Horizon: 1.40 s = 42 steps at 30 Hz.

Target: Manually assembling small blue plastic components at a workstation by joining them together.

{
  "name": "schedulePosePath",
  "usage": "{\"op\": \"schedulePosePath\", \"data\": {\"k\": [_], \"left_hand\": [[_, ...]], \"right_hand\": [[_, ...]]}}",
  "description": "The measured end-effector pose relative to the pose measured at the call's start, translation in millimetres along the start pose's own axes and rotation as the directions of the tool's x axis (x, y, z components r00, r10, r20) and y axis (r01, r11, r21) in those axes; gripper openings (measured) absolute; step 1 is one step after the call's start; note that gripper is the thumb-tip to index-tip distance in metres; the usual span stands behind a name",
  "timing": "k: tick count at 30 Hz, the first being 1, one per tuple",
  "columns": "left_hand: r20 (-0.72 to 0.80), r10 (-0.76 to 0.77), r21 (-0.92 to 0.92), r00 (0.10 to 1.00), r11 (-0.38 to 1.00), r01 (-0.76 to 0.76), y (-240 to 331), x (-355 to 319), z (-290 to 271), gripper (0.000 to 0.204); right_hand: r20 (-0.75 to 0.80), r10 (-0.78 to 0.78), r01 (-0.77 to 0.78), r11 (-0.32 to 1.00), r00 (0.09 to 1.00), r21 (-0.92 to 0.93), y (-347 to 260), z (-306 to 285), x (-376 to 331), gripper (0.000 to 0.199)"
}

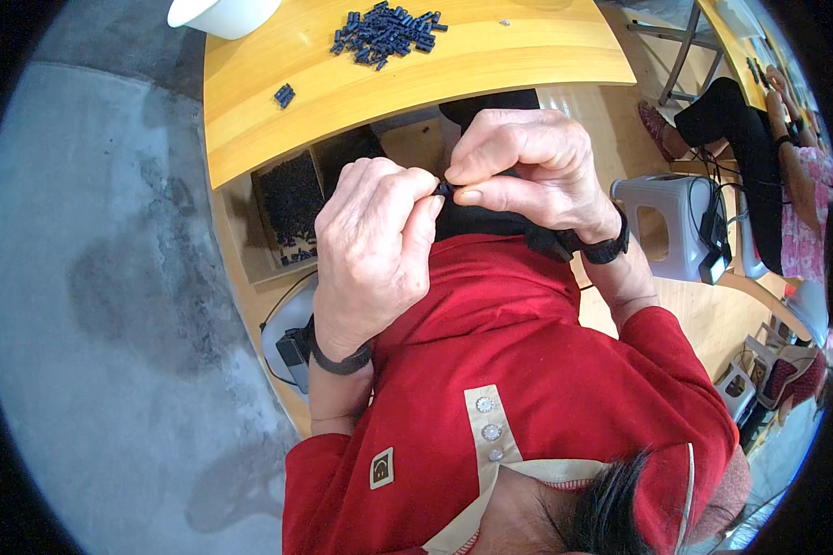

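Head view looks down on two bare hands meeting in front of a red shirt (528, 370). Left hand (375, 250) and right hand (528, 171) come together fingertip to fingertip, both pinching one small black piece (442, 189), which sits in the air between them, well short of the desk (491, 55). Each wrist wears a black band. On the desk, near its far edge, lies a pile of small black parts (384, 32); two more parts (284, 94) lie apart toward the left edge, and a white bowl (222, 14) stands at the far left corner. Below the desk's near edge a box of black parts (290, 199) sits. Another person (768, 157) sits at the right.
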<state>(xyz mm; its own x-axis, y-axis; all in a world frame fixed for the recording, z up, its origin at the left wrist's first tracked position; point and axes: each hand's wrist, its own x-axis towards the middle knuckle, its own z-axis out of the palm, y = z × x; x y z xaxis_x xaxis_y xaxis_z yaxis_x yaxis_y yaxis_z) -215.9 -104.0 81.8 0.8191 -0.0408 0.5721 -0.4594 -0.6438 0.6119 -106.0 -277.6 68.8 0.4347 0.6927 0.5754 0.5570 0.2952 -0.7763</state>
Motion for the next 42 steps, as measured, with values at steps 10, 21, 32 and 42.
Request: {"op": "schedulePosePath", "data": {"k": [10,21,32,42], "left_hand": [[-0.013,-0.036,0.137,0.999,0.990,0.038,2,-5,4,0.019],[-0.022,0.031,0.201,0.999,0.979,-0.027,2,-2,9,0.019],[-0.132,0.032,0.192,0.991,0.981,-0.006,-3,-2,17,0.021],[-0.103,0.062,0.216,0.993,0.976,-0.039,-13,-11,20,0.030]], "right_hand": [[0.005,0.389,-0.312,0.733,0.921,0.604,21,16,-17,0.011],[0.232,0.525,-0.436,0.306,0.819,0.846,29,15,-18,0.011],[0.362,0.385,-0.451,0.169,0.849,0.876,40,26,-20,0.041],[0.413,0.453,-0.496,0.076,0.790,0.865,46,36,-23,0.027]]}}
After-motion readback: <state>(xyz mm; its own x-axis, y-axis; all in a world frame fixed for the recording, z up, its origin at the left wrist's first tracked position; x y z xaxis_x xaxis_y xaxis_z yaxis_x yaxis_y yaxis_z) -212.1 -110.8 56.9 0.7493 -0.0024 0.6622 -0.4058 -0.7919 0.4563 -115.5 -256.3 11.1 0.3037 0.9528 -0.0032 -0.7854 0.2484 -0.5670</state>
